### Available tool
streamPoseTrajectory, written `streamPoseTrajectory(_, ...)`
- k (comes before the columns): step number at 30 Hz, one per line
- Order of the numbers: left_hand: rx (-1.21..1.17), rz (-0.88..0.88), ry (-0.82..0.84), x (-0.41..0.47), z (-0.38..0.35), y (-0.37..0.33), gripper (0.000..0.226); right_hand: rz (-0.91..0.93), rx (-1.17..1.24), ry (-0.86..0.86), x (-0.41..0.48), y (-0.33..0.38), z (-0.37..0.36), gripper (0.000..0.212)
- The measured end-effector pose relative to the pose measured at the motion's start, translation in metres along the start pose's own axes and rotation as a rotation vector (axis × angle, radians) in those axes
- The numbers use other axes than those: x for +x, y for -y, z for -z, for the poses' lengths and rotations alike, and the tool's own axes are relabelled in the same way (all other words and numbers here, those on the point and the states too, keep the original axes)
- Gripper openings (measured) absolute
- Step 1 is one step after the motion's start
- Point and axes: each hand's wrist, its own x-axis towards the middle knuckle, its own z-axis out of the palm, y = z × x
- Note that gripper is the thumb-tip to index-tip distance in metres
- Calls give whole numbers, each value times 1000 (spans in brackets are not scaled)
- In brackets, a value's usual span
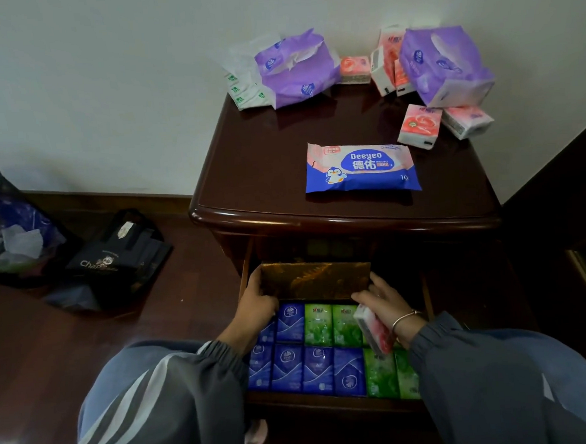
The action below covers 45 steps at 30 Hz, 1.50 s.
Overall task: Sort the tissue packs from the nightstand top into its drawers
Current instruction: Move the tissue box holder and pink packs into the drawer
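The dark wooden nightstand (264, 175) has its drawer (330, 403) pulled out. Rows of blue tissue packs (290, 369) and green tissue packs (318, 323) fill the drawer. A gold box (315, 278) stands at the back of the drawer. My left hand (255, 303) grips the box's left end. My right hand (382, 298) touches the box's right end with its fingertips and holds a pink tissue pack (373, 330) against the palm. On the top lie a blue wet-wipe pack (362, 167), two purple tissue bags (296, 69) (443, 65), several pink packs (419, 126) and white-green packs (246, 91).
A mesh trash bin (0, 219) and a black bag (115, 256) stand on the wooden floor at the left. Dark furniture (558, 205) borders the nightstand's right side. My knees frame the drawer front on both sides. A white wall runs behind.
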Motion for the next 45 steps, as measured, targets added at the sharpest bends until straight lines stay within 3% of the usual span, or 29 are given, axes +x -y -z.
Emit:
streamPoseTrajectory(2, 4, -27, 6, 1, -2, 0, 74, 5, -15, -8, 3, -3, -2, 63)
streamPoseTrajectory(6, 179, -74, -32, 3, 0, 2, 67, -13, -15, 43, 5, -9, -2, 35)
streamPoseTrajectory(8, 125, -75, -28, 3, 2, 4, 70, -25, 18, 35, 6, -10, 0, 41)
streamPoseTrajectory(12, -55, -81, 23, 0, 4, 1, 67, -66, 73, 17, 10, -9, 6, 72)
streamPoseTrajectory(20, 256, -96, -13, 4, 10, -4, 72, -45, 42, -6, 15, 0, 1, 71)
streamPoseTrajectory(24, 521, -133, 18, 1, 7, -6, 74, -48, 53, -27, 20, -1, 0, 72)
streamPoseTrajectory(29, 792, -24, 68, -6, -5, 16, 84, -57, 53, -20, 18, -5, -3, 72)
streamPoseTrajectory(36, 1227, -87, 104, -19, -12, 32, 58, -56, -14, 41, 23, -1, -9, 73)
streamPoseTrajectory(40, 1410, -22, 163, -27, -9, 30, 43, -74, -69, 70, 22, -1, -6, 70)
streamPoseTrajectory(45, 1307, -62, 110, -24, -2, 32, 42, -88, -139, 84, 22, -6, 4, 70)
